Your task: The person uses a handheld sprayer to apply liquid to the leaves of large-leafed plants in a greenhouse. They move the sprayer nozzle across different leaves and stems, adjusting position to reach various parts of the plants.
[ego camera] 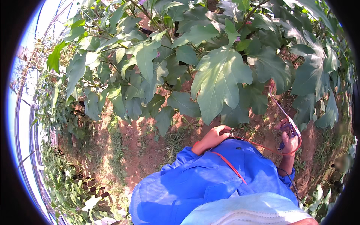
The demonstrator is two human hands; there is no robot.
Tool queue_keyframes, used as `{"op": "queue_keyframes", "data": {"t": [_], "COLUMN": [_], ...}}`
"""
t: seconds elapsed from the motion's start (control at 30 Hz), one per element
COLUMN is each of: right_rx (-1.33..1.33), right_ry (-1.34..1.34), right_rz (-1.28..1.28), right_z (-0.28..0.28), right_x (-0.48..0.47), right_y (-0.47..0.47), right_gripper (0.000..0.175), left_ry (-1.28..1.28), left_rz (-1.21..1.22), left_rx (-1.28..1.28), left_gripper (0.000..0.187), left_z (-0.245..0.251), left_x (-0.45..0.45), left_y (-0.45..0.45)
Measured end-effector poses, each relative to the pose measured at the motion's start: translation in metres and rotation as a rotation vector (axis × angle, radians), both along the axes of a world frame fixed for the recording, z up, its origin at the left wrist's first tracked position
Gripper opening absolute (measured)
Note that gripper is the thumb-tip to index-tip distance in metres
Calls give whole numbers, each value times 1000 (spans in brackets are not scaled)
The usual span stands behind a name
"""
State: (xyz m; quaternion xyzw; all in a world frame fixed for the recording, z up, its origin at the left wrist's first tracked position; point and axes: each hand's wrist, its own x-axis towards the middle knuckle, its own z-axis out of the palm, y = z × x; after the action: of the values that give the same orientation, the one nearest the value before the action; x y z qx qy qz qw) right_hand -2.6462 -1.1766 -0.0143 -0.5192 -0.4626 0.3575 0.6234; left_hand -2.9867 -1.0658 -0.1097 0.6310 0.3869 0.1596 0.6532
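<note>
My right hand [289, 142] grips the blue trigger handle of a spray wand [281, 108]. The wand's thin tube slants up and left, its reddish tip among the leaves of an eggplant plant [222, 78]. From the handle a red hose [264, 145] loops back to my waist. My left hand [212, 137] is at the front of my blue jacket [194, 180], near the hose's far end, with fingers bent. Whether it holds anything is unclear. Broad leaves overhang the space just beyond both hands.
Bare soil with grass tufts [118, 149] runs between the plant rows. Dark eggplants [104, 194] show at lower left. Curved metal greenhouse framing [19, 121] stands at the left. A red cord [229, 166] crosses my jacket; a black cable [292, 182] hangs beside my right sleeve.
</note>
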Motion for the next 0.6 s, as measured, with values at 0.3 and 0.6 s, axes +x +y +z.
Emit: {"op": "queue_keyframes", "data": {"t": [0.3,0.6], "right_rx": [77,218], "right_ry": [-29,-87], "right_rz": [29,161], "right_z": [21,73], "right_x": [-16,34], "right_y": [-18,23], "right_gripper": [65,62], "left_ry": [63,-32], "left_rz": [-76,151], "left_rx": [-39,-32], "left_gripper": [36,34], "left_z": [-1,-3], "left_x": [5,41], "left_y": [-19,-29]}}
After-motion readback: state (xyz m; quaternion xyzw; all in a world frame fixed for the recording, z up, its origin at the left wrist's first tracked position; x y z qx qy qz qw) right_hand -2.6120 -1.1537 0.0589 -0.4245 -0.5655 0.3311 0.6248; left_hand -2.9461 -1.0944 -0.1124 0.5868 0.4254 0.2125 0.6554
